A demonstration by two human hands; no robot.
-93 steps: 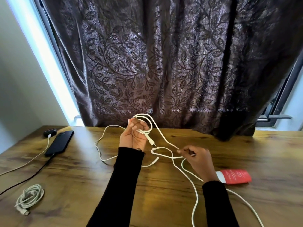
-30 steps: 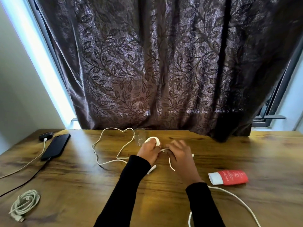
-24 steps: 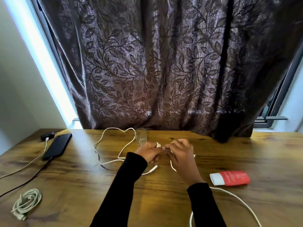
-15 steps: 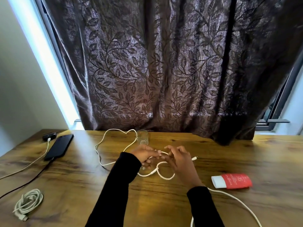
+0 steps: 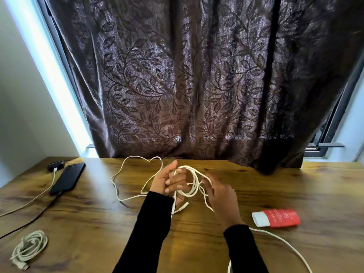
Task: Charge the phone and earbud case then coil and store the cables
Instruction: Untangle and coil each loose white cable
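Two hands meet over a wooden table (image 5: 256, 184), midway through winding a white cable (image 5: 194, 181) into a coil. The left hand (image 5: 167, 184) is raised with its fingers curled through the loops, serving as the spool so the turns keep one size and do not spring apart. The right hand (image 5: 218, 192) sits just beside it, fingers bent toward the cable; motion blur makes it hard to say whether it pinches the strand or only guides it. Slack trails both ways, one run looping back toward the curtain (image 5: 187, 75), the other passing under the right sleeve and off the near edge, which suggests a good deal is left to wind.

At the far left the phone (image 5: 68, 180) lies face down with a dark lead at its near end, and the earbud case (image 5: 56, 165) behind it has a pale lead plugged in, so the charging part looks done. A second cable, the bundle (image 5: 29, 247), is already coiled and lies at the near left corner, parked away from the working area. A red tube (image 5: 275, 217) lies on its side to the right, apart from the job.
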